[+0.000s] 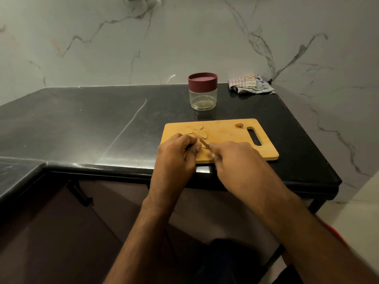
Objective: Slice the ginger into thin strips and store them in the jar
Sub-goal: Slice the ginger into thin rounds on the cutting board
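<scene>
A wooden cutting board (225,134) lies on the black counter. Several flat ginger slices (198,127) rest on its left part, and a small ginger stub (239,125) sits near the handle slot. My left hand (176,154) has its fingers curled down over ginger at the board's front left; the piece under them is mostly hidden. My right hand (233,158) grips a knife whose blade (204,142) shows between the two hands, against the ginger. The handle is hidden in my fist. A clear jar (203,98) with a maroon lid (202,80) stands behind the board, closed.
A striped cloth (249,84) is bunched in the counter's back right corner. The black counter (82,124) runs left and wraps toward me; its front edge lies just under my wrists. Marble walls rise behind and to the right.
</scene>
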